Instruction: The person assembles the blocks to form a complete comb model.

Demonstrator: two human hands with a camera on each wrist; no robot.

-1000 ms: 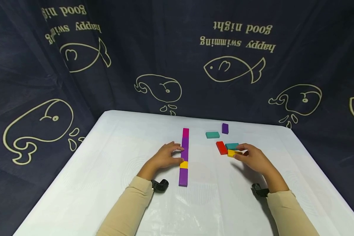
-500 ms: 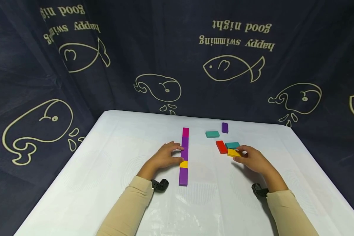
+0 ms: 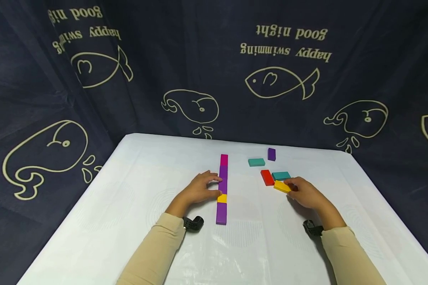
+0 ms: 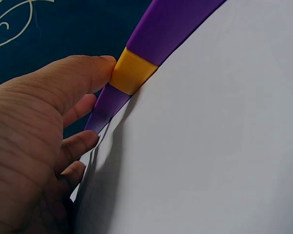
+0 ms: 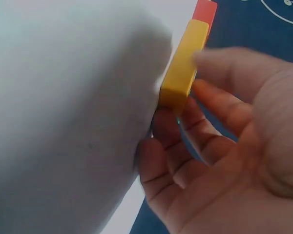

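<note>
A straight row of flat domino-like blocks runs away from me: a magenta block (image 3: 224,160) at the far end, purple ones, a small-looking yellow block (image 3: 222,198), and a purple block (image 3: 221,214) nearest. My left hand (image 3: 198,189) touches the row's left side, thumb tip at the yellow block (image 4: 133,73) and a fingertip farther along on purple. To the right, my right hand (image 3: 306,194) pinches the near end of another yellow block (image 3: 281,187), which lies angled beside a red block (image 3: 267,177) and a teal block (image 3: 281,175). In the right wrist view the thumb is over that yellow block (image 5: 184,61).
Farther back on the white table (image 3: 242,253) are a second teal block (image 3: 256,162) and a purple block (image 3: 271,154). A dark curtain (image 3: 228,71) with pale fish drawings hangs behind the table's far edge.
The right-hand yellow block has turned, its near end swinging toward me, as my right hand shifted slightly with it. My left hand and the row have stayed put.
</note>
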